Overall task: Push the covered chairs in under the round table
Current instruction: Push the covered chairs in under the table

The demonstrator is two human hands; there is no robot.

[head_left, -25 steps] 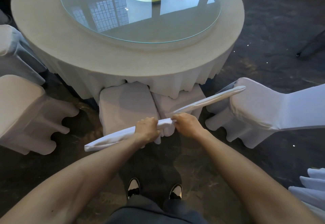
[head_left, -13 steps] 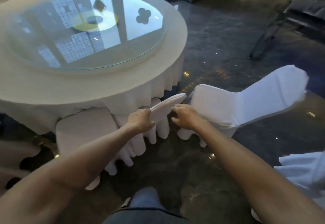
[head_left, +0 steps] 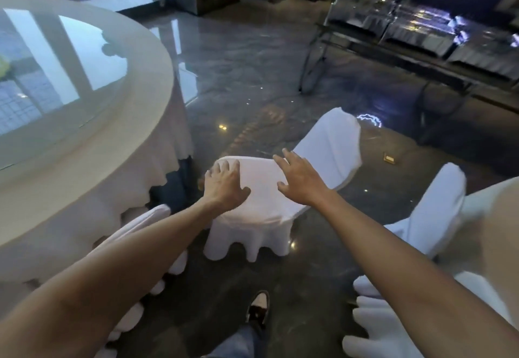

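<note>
L hand (head_left: 224, 186) & R hand (head_left: 300, 182), both spread flat, are reaching over covered chair (head_left: 261, 211), its backrest pointing away from round table (head_left: 118, 161) on the left.

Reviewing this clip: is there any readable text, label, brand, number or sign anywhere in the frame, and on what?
None can be read.
The covered chair under both hands, the round table and the floor carry no print.
The small gold object on the floor is too small to tell.
</note>
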